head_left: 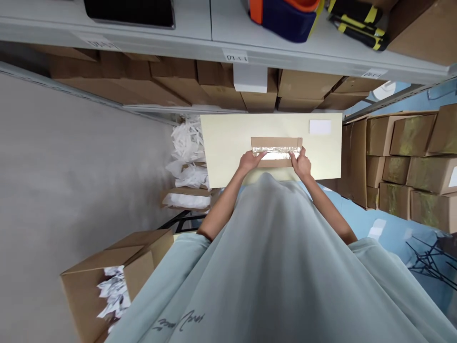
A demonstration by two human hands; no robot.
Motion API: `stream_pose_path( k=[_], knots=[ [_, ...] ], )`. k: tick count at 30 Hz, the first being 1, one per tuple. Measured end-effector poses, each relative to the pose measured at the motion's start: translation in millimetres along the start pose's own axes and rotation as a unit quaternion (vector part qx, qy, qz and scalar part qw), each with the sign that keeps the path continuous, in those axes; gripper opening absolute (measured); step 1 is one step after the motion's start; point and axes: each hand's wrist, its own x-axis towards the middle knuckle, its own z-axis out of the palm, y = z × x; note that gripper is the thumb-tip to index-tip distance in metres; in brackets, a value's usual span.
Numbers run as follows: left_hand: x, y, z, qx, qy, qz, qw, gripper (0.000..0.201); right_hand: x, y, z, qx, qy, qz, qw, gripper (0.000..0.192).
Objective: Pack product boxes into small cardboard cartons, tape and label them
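From the head camera we see our left hand and right hand each pinching an end of a small cardboard box with a clear tape strip, resting on the pale tabletop. The tape could wrinkle if our thumbs press unevenly (a guess). Our shirt hides the table's near edge; the shelf labels are unreadable.

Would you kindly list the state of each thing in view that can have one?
small cardboard box: shut, clear tape along its near edge, lying flat on the cream table
left hand: fingers on the box's left end
right hand: gripping the box's right end
floor carton: flaps open, white packets inside
stacked cartons: shut
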Motion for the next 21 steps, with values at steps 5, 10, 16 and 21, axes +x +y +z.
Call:
stream_pose_path(
  k=[5, 10, 16, 21],
  knots=[
    [-11, -2, -6.6, -0.05, 0.003, 0.075, 0.996, 0.057, -2, 6, -18, 0.061, -0.039, -0.011, 0.997, 0.097],
    [-19, -8, -12.5, -0.035, 0.065, 0.176, 0.982, 0.053, -5, 17, -37, 0.114, -0.037, -0.102, 0.988, 0.076],
    [-20, -20, 11.0, -0.011, 0.092, 0.068, 0.993, 0.038, 7, 34, -21, 0.135, -0.054, -0.097, 0.985, 0.057],
    [-23, -31, 30.3, -0.053, 0.043, 0.055, 0.996, 0.068, 15, 43, -5, 0.115, -0.12, -0.051, 0.985, 0.069]
  ],
)
